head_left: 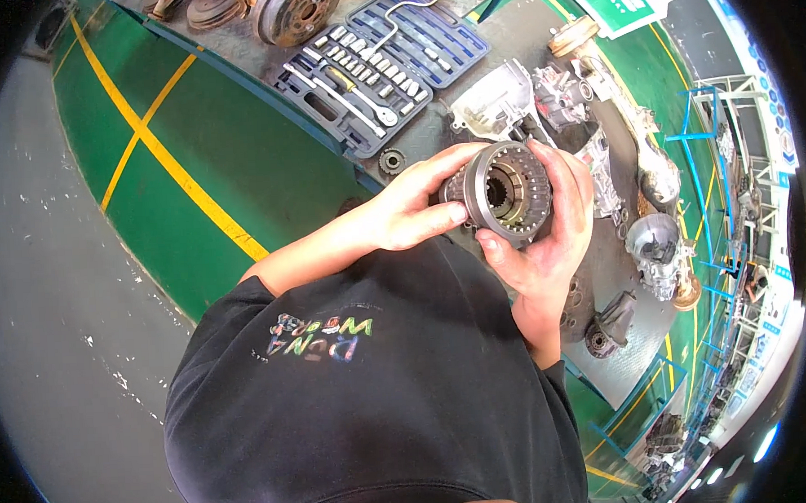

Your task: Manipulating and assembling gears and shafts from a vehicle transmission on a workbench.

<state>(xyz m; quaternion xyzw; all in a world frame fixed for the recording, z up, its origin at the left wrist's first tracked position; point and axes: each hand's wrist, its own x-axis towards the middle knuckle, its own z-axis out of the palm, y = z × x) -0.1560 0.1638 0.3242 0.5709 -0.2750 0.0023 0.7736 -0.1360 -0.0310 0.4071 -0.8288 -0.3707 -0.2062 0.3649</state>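
Note:
Both of my hands grip a dark steel gear hub assembly (499, 191) with a toothed ring and a splined bore that faces up toward me. My left hand (419, 201) wraps its left side, thumb along the lower left. My right hand (546, 223) holds the right side, with the fingers over the rim and the thumb underneath. The part is held above the front of a metal workbench (619, 359), close to my dark shirt. A small loose gear (392, 159) lies on the bench just left of my hands.
An open socket set (373, 73) and rusty drums (293, 9) are on the bench's far left. Aluminium housings (491, 99), a bell housing (655, 254) and a gearbox piece (609, 328) lie right. Green floor (167, 199) with yellow lines is beside the bench; blue railings (712, 121) stand beyond.

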